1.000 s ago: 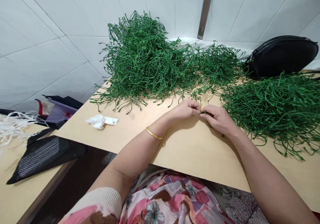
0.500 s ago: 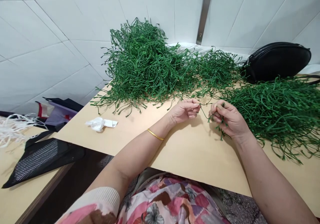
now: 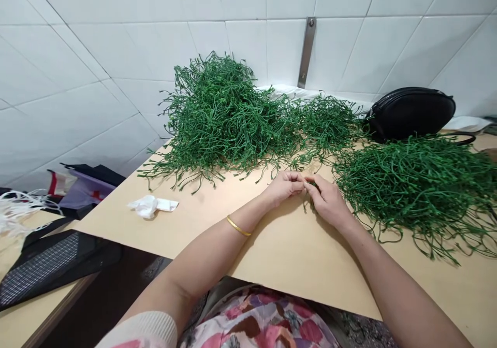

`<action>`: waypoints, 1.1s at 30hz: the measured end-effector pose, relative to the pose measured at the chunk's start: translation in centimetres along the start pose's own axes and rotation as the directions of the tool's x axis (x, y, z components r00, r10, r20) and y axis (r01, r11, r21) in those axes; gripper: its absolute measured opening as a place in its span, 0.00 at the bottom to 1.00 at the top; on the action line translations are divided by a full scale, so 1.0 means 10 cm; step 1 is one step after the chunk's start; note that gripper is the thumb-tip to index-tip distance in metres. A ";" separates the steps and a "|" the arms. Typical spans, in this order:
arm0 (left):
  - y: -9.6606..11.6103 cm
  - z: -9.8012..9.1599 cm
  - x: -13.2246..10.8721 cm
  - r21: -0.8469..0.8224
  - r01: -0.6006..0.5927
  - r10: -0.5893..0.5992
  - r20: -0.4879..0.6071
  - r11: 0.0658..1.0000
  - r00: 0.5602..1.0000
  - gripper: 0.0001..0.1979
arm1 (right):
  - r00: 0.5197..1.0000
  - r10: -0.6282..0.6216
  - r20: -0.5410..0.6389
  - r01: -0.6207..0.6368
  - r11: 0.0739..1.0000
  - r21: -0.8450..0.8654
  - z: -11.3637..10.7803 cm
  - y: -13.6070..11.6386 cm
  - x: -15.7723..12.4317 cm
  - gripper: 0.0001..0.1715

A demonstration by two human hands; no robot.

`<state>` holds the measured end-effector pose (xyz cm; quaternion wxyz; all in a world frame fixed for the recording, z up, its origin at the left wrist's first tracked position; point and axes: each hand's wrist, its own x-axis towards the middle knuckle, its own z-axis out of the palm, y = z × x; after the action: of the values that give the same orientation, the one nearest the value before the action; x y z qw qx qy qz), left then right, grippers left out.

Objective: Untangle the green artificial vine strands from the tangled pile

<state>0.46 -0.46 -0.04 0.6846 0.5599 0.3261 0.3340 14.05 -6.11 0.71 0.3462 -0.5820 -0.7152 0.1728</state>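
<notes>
My left hand [image 3: 286, 187] and my right hand [image 3: 326, 199] meet at the fingertips over the light wooden table [image 3: 272, 249]. Both are closed in a pinch on thin green stems [image 3: 305, 203], whose ends hang below the right fingers. Where exactly the fingertips grip is partly hidden. Behind the hands rises a large tangled pile of green stems [image 3: 221, 115], joined to a smaller heap [image 3: 328, 120]. Another broad pile [image 3: 411, 182] lies to the right of my right hand.
A black bag [image 3: 413, 112] stands at the back right by the tiled wall. Crumpled white tissue [image 3: 149, 206] lies on the left of the table. Further left are white cords [image 3: 23, 211], a black mesh item [image 3: 50, 260] and a purple item [image 3: 83, 190].
My hands have come together, with the right hand moving left and turning until its fingertips meet the left ones. The camera view has shifted, so the scene sits slightly lower.
</notes>
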 end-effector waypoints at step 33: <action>-0.03 0.10 0.00 -0.077 0.013 -0.025 -0.157 0.997 0.987 0.04 | 0.909 -0.191 -0.371 -0.211 0.555 -0.804 -1.05 0.06 -0.15 0.17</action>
<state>1.32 -1.08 -0.19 0.6805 0.5023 0.3717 0.3827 21.91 -8.97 7.23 0.1735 -0.7022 -0.6162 -0.3116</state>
